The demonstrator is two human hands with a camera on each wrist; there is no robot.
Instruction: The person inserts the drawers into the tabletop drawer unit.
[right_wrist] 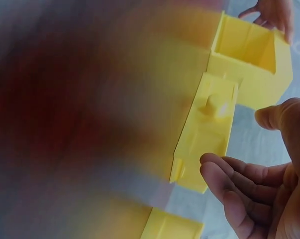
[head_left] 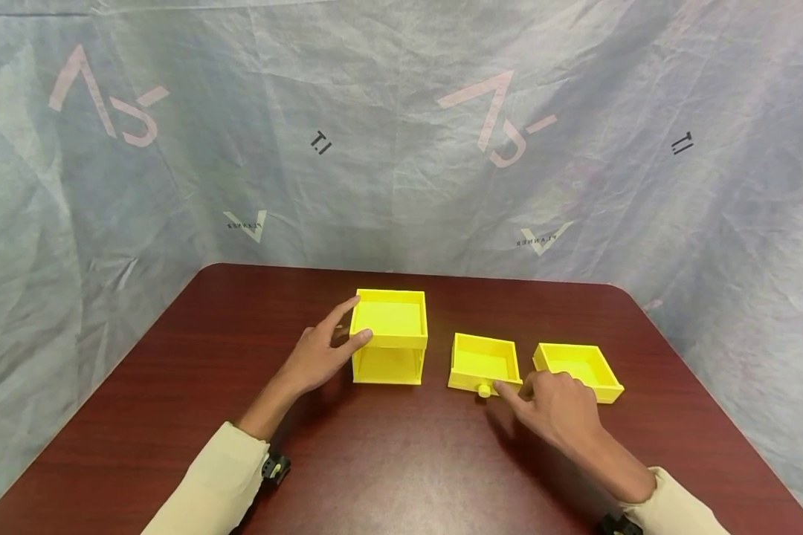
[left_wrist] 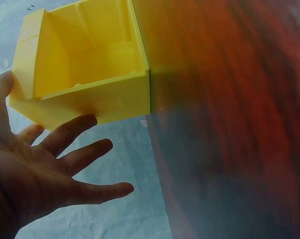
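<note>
A yellow cabinet frame (head_left: 389,364) with a shallow tray top stands on the table, its front opening bare. My left hand (head_left: 317,355) holds its upper left side, thumb at the front rim and index finger at the back corner. The other fingers spread beside the wall, seen in the left wrist view. Right of the frame lies a yellow drawer (head_left: 483,362) with a round knob (head_left: 485,390) on its front. My right hand (head_left: 562,409) is at that drawer's right front corner, thumb tip beside the knob. Its other fingers are loosely bent in the right wrist view, gripping nothing.
A second yellow drawer (head_left: 578,364) lies farther right, partly behind my right hand. All sit on a dark red-brown table (head_left: 241,327). Grey printed sheeting (head_left: 388,171) hangs behind the table and along its sides.
</note>
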